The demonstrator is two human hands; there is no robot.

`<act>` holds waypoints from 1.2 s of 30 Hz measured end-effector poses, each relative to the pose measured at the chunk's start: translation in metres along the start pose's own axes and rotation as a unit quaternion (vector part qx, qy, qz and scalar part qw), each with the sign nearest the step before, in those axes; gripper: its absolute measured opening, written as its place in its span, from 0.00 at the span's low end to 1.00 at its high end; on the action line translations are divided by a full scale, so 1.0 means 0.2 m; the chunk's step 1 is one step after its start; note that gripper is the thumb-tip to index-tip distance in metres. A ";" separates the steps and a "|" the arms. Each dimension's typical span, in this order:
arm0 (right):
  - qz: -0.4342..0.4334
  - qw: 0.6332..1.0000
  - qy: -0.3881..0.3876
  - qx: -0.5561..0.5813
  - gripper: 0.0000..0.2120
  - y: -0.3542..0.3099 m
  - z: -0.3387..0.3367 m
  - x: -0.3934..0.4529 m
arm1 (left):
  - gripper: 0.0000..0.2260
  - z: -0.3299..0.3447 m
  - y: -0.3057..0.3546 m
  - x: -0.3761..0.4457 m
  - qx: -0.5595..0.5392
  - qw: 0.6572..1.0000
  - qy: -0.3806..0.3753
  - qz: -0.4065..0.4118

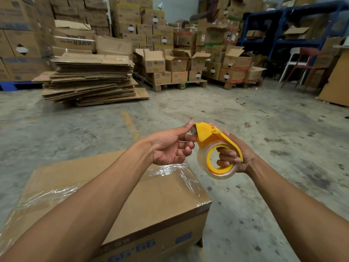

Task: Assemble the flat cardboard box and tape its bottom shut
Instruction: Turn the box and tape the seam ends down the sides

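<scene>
Cardboard box (132, 201): taped, below both hands. Right hand (236, 154) grips tape dispenser (217, 148); left hand (170, 146) pinches its cutter end.

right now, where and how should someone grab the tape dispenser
By the ring inside the roll, as the right hand does: fingers through the core from the right, palm over the yellow arm. The tape dispenser has its cutter head pointing up and left, where the left hand pinches, so keep off that end.
</scene>
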State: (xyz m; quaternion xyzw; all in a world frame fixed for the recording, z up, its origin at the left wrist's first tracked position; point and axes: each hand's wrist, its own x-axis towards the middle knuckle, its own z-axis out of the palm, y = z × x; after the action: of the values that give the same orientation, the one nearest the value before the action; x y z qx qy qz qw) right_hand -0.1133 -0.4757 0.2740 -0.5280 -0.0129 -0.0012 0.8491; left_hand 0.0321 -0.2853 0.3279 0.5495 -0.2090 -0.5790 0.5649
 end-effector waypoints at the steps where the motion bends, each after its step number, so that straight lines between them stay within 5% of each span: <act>1: 0.004 1.000 -0.001 -0.002 0.15 0.00 -0.01 0.00 | 0.18 0.00 0.00 0.00 -0.002 1.000 -0.006 0.000; 7: 0.036 0.998 -0.059 0.015 0.20 0.00 -0.07 -0.02 | 0.10 -0.01 -0.01 0.01 0.016 1.000 -0.015 -0.009; 10: 0.028 0.998 -0.059 0.019 0.14 -0.01 -0.08 -0.02 | 0.07 -0.02 -0.01 0.01 0.067 0.997 0.005 -0.023; 14: 0.030 0.999 0.021 0.019 0.31 0.00 -0.10 -0.03 | 0.07 -0.03 -0.03 0.02 0.118 0.991 0.020 -0.059; 24: 0.056 0.994 0.054 -0.076 0.31 -0.05 -0.12 -0.11 | 0.05 -0.02 -0.12 0.06 -0.032 0.994 0.043 -0.094; 31: 0.053 0.994 0.058 -0.079 0.30 -0.07 -0.13 -0.13 | 0.26 0.04 -0.16 0.07 -0.040 0.991 -0.013 -0.131; 36: 0.061 0.994 0.058 -0.076 0.31 -0.07 -0.12 -0.14 | 0.08 0.06 -0.16 0.09 -0.059 0.995 0.023 -0.080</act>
State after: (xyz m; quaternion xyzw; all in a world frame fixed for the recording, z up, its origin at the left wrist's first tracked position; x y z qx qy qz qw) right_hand -0.1400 -0.5049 0.2755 -0.5897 0.0688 0.0189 0.8044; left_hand 0.0127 -0.2968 0.2966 0.5432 -0.1167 -0.6209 0.5530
